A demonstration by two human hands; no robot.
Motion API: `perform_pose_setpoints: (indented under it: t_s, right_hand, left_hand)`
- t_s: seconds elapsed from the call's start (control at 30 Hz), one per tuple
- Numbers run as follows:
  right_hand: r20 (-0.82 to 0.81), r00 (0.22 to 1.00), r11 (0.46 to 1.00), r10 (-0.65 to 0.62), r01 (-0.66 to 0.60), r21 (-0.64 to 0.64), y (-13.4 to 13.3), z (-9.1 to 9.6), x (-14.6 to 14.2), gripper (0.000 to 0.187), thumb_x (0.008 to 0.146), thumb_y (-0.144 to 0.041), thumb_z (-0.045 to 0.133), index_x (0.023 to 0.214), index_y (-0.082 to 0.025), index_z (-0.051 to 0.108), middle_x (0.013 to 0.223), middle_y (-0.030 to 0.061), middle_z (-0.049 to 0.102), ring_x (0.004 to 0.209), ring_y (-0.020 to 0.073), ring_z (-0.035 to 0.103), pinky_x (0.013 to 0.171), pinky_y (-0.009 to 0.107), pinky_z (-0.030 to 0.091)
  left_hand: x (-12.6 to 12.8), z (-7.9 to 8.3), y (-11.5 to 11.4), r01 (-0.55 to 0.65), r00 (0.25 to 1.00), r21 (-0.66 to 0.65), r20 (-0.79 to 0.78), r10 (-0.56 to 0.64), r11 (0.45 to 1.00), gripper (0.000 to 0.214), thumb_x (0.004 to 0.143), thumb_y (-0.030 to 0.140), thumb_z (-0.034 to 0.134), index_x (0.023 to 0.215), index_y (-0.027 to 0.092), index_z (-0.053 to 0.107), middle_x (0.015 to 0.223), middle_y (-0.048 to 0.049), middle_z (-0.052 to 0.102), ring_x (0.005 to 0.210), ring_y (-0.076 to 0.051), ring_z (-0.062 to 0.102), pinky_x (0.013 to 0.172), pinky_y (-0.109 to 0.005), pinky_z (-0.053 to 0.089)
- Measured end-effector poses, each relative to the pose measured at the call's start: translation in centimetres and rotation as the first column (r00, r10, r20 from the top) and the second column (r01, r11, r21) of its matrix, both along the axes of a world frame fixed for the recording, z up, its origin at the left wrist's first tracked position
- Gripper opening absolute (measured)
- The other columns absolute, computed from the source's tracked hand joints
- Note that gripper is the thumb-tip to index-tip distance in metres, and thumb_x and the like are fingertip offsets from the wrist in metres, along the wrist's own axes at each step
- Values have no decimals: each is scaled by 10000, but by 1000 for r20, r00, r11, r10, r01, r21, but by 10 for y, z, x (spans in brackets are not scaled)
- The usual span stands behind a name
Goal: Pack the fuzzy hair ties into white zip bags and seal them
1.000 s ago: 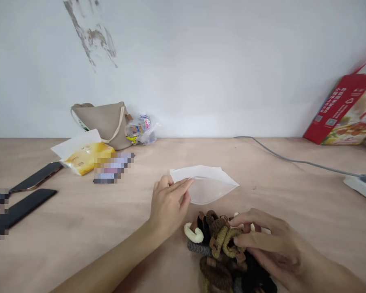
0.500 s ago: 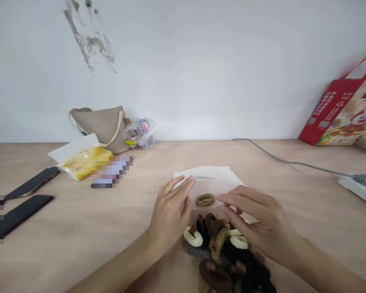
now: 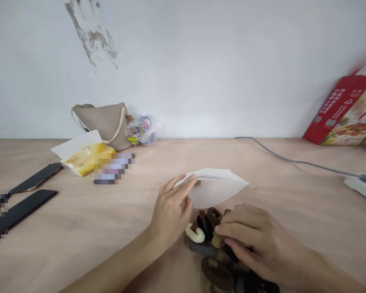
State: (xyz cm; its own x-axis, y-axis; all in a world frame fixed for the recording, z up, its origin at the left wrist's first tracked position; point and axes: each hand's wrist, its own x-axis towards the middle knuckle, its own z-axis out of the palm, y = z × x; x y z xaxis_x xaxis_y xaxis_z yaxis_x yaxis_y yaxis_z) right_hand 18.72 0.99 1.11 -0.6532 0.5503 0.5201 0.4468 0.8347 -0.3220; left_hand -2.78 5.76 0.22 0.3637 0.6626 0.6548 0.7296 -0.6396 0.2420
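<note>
A whitish, see-through plastic bag (image 3: 218,193) lies on the table with its mouth a little apart. My left hand (image 3: 173,203) grips its left side, fingers above and thumb below; the hand hides that edge. Just past my fingertips, a bit of an olive hair tie (image 3: 198,182) shows at the bag. Nearer to me is a pile of fuzzy hair ties in brown, black, grey and cream. My right hand (image 3: 253,236) reaches over the pile, its thumb and fingers closed on an olive-yellow hair tie (image 3: 218,241). A cream hair tie (image 3: 195,234) and a dark brown one (image 3: 217,273) lie beside it.
To the left lie dark phones (image 3: 36,178), a yellow tissue pack (image 3: 90,158) and a blurred-out flat item (image 3: 114,169). A beige bag (image 3: 105,124) and a bottle (image 3: 144,124) stand by the wall. At right are a red bag (image 3: 329,110), grey cable (image 3: 289,160) and white power strip (image 3: 360,187).
My right hand has moved from the bag's mouth down to the pile and closed on a hair tie. The olive hair tie at the bag is now mostly hidden. My left hand stays put.
</note>
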Motion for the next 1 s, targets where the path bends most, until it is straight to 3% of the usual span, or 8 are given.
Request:
perform_pose_setpoints:
  t_s: [0.13,0.23,0.43,0.57,0.67,0.83,0.9,1.0]
  right_hand:
    - [-300,925,970,-234,243,-9,2,5,-4,171,833,-84,496,829,-251,535,876,19,682,839,151,652,663,229,516]
    - [-332,896,952,-294,307,-13,3,8,-6,170,855,-109,481,869,-263,551,942,41,689,937,187,649,694,265,538]
    - [-230,946,972,-230,233,-14,-13,3,11,256,872,-92,490,1065,-256,527,922,20,681,807,130,650,669,207,525]
    - [-140,955,962,-262,246,-120,-25,0,18,168,886,-123,469,980,-249,531,780,-17,627,641,101,581,538,186,466]
    - [69,969,949,-238,247,-193,-25,1,7,172,876,-121,444,923,-243,554,803,-3,625,715,146,577,597,259,455]
    - [418,862,887,-286,403,-224,-13,2,-27,176,755,-131,562,872,-250,617,878,4,676,822,256,583,667,380,437]
    - [472,830,871,-295,438,-225,-9,1,-33,193,705,-119,591,847,-243,632,890,9,691,837,274,589,682,395,435]
    - [435,853,879,-288,416,-234,-7,-1,-30,232,663,-51,574,774,-250,613,843,-19,688,802,244,592,675,369,428]
  left_hand:
    - [-1,0,-1,19,1000,-10,-4,-19,1000,449,805,66,412,1203,176,586,1126,-47,685,1147,-239,542,935,-423,470]
    - [0,2,-2,14,1000,-8,-8,-14,1000,446,802,69,412,1198,174,589,1122,-44,687,1147,-237,542,933,-415,473]
    - [1,3,-2,-21,1000,-36,-1,21,999,460,789,67,409,1192,185,596,1139,-38,679,1141,-230,550,914,-407,489]
    - [0,2,-2,-25,1000,-63,-5,25,998,467,786,66,408,1201,177,593,1131,-41,682,1149,-232,542,921,-413,485]
    - [0,1,-2,-15,1000,-57,-10,15,998,451,789,70,410,1187,161,603,1134,-51,680,1141,-233,548,929,-413,484]
    - [0,1,0,-27,1000,-31,-14,27,999,445,793,74,414,1184,166,605,1132,-63,679,1127,-228,562,935,-407,487]
    - [-1,1,1,-39,999,-35,-11,38,999,441,790,74,418,1177,161,610,1125,-69,682,1119,-231,568,931,-412,491]
    - [-1,3,2,-55,998,-37,3,55,998,444,788,69,417,1181,152,607,1120,-72,684,1124,-235,561,925,-414,496]
